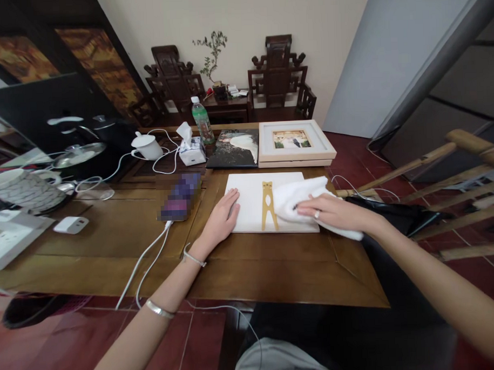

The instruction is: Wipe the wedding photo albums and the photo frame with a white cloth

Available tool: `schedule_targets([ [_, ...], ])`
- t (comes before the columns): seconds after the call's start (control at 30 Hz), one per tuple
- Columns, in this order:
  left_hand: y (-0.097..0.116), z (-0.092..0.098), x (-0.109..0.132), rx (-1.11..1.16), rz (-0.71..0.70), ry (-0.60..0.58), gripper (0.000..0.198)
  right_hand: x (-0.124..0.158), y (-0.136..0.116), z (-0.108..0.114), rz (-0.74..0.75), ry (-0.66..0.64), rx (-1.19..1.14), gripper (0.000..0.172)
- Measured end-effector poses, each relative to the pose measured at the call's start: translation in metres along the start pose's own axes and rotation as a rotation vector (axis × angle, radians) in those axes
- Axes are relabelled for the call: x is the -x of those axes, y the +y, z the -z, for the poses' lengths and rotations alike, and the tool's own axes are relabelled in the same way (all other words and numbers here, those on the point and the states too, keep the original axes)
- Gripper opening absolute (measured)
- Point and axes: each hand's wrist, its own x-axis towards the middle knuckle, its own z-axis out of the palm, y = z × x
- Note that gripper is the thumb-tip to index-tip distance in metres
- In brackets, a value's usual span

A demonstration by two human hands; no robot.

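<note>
A flat white board point(248, 206) lies on the wooden table in front of me, with a tan cat-shaped piece point(267, 206) on its middle. My left hand point(224, 215) rests at the board's left edge, fingers stretched out and holding nothing. Bunched in my right hand point(326, 209) is a white cloth point(296, 197), which covers the board's right part and hangs past its edge. The fingers press on the cloth from above; what is under it is hidden.
Behind the board lie a framed photo point(330, 144) and a dark picture panel point(234, 163). Leftward are a phone point(180, 198) on a cable, a tissue box point(193, 154), a bottle point(202, 122), a lidded cup point(147, 148) and a power strip point(14, 236). Wooden rails point(453, 188) stand at right.
</note>
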Motion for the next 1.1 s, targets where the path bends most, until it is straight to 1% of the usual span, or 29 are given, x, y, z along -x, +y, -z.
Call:
schedule_targets([
  [0.07,-0.001,0.000,0.000,-0.013,-0.008,-0.018,0.049,-0.027,0.009,-0.001,0.009,0.113,0.006,0.037],
  [0.17,-0.004,0.000,0.000,-0.032,-0.025,-0.048,0.052,-0.067,0.009,-0.010,0.034,0.234,0.018,0.038],
  [0.27,-0.006,-0.001,0.000,-0.034,-0.040,-0.055,0.051,-0.095,0.000,-0.027,0.079,0.271,0.158,0.033],
  [0.33,-0.007,-0.001,0.000,-0.027,-0.044,-0.053,0.051,-0.102,-0.006,-0.040,0.130,0.266,0.280,0.030],
  [0.43,-0.006,-0.001,0.000,-0.022,-0.041,-0.051,0.051,-0.093,-0.016,-0.056,0.215,0.213,0.393,0.028],
  [0.57,-0.004,-0.001,-0.001,-0.024,-0.038,-0.048,0.051,-0.057,-0.036,-0.073,0.304,0.103,0.451,0.034],
  [0.67,-0.003,-0.001,-0.001,-0.024,-0.040,-0.046,0.049,-0.034,-0.049,-0.082,0.351,0.093,0.444,0.033],
  [0.73,-0.004,-0.002,-0.001,-0.019,-0.045,-0.042,0.048,-0.030,-0.050,-0.082,0.376,0.088,0.436,0.031],
  [0.8,-0.004,-0.002,-0.001,-0.018,-0.046,-0.042,0.047,-0.037,-0.044,-0.076,0.384,0.089,0.414,0.031],
  [0.9,-0.004,-0.001,-0.001,-0.023,-0.037,-0.048,0.049,-0.064,-0.027,-0.060,0.351,0.101,0.364,0.029],
  [1.0,-0.003,0.000,-0.001,-0.023,-0.035,-0.053,0.050,-0.097,-0.011,-0.044,0.283,0.133,0.321,0.034],
  [1.1,-0.003,0.001,-0.001,-0.021,-0.031,-0.053,0.048,-0.116,-0.003,-0.038,0.238,0.176,0.340,0.035],
])
